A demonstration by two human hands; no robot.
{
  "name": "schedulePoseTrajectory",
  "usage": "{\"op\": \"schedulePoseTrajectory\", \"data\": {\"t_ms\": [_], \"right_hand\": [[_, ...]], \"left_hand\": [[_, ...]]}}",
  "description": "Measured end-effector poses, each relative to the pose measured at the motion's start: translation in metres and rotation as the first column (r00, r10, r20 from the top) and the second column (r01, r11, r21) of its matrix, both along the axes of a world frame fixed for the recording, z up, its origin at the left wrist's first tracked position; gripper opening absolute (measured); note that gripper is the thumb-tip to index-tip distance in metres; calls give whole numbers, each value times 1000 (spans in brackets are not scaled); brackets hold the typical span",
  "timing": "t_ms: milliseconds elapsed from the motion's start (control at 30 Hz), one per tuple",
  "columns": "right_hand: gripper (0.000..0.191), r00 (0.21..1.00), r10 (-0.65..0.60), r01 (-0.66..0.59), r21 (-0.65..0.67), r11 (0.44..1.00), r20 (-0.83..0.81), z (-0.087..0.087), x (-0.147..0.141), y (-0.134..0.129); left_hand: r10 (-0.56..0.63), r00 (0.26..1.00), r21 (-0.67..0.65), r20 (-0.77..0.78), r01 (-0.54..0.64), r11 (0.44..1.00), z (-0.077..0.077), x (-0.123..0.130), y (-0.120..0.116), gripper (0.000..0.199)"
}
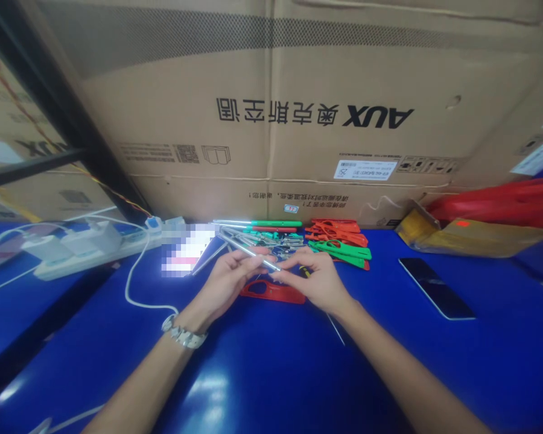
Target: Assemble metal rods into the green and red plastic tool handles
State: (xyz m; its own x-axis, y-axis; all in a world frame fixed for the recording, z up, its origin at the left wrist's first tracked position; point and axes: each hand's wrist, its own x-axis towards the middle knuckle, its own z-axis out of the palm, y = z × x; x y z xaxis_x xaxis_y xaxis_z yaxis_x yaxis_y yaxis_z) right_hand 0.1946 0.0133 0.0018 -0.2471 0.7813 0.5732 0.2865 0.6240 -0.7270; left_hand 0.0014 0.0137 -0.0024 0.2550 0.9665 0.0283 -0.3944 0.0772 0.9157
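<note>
Slim silvery bar (270,264), straight, glossy, slanting from far left to near right, held by left hand (233,276) and right hand (322,281), the latter also enclosing a yellow-and-black tool (304,272).

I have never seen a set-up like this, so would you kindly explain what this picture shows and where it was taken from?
There is no machine here: these are a person's two bare hands. The one picture comes from a camera worn on the head, looking forward and down.

The left hand, with a watch on its wrist, and the right hand hold a slim silver rod between their fingers. A red plastic piece lies on the blue surface just below them. Beyond are red and green parts. A phone lies to the right, a white power strip to the left, and a large cardboard box stands behind.
</note>
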Motion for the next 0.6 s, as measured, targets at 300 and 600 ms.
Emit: {"op": "schedulePoseTrajectory", "data": {"t_ms": [300,600], "right_hand": [[28,958,202,-273,-427,862,-205,9,6,11],[28,981,73,-135,-365,921,-179,8,4,12]], "left_hand": [[-33,999,8,18,33,999,-2,8,0,24],[415,763,191,-496,-371,909,4,-18,9,47]]}}
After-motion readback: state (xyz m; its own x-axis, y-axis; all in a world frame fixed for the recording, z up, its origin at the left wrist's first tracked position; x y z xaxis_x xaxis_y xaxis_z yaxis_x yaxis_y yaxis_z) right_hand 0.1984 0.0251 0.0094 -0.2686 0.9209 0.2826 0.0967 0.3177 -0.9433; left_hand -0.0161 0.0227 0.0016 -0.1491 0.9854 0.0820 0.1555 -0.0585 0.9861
